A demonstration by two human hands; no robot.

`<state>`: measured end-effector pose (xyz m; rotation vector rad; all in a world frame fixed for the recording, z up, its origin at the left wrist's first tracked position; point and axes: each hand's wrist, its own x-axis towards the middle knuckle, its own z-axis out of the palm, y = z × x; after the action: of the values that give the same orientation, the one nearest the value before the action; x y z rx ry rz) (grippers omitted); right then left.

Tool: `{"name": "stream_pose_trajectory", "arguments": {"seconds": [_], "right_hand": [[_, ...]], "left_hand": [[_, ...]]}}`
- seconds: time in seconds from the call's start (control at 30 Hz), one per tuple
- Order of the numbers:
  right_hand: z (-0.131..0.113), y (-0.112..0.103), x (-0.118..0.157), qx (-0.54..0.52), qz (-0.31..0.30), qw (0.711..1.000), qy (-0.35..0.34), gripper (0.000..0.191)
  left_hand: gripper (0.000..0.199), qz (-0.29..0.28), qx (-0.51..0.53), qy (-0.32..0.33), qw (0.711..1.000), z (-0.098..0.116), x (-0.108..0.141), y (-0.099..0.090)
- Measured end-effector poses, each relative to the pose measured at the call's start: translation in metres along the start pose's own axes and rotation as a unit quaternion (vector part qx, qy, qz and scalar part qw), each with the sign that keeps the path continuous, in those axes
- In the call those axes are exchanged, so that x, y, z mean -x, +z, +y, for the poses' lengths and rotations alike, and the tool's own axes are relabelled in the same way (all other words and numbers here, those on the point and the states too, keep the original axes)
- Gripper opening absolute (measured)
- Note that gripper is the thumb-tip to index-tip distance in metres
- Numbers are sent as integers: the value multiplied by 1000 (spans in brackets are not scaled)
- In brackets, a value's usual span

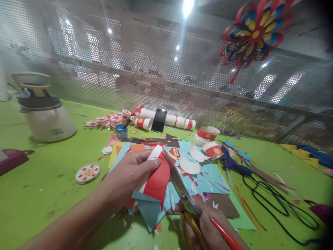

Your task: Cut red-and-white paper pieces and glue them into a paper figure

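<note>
While pinching red-and-white paper (158,175) in left hand (128,173) and gripping scissors (181,182) in right hand (215,212), apparently trimming edge, likely needing to turn paper for next snip

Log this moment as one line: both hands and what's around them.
left hand: holding red-and-white paper | right hand: holding scissors | blades: at paper's right edge | beneath: blue sheets | right side: blue glue gun

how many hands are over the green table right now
2: the left hand near the middle, holding red-and-white paper; the right hand lower in the picture, gripping scissors.
</note>
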<state>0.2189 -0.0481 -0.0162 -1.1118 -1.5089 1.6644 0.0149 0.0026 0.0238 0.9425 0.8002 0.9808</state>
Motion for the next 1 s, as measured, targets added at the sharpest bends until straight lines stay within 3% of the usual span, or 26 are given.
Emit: {"name": "stream_pose_trajectory", "arguments": {"seconds": [0.37,0.77,1.0], "right_hand": [[-5,4,5,53,5,998,-16,71],[-7,-4,6,133,12,990,-37,68],[-9,2,8,130,-4,991,-39,72]], "left_hand": [[10,-28,18,11,999,4,3,4],[11,-21,-5,-9,1000,9,3,-1],[11,-52,6,-17,998,11,2,-3]]}}
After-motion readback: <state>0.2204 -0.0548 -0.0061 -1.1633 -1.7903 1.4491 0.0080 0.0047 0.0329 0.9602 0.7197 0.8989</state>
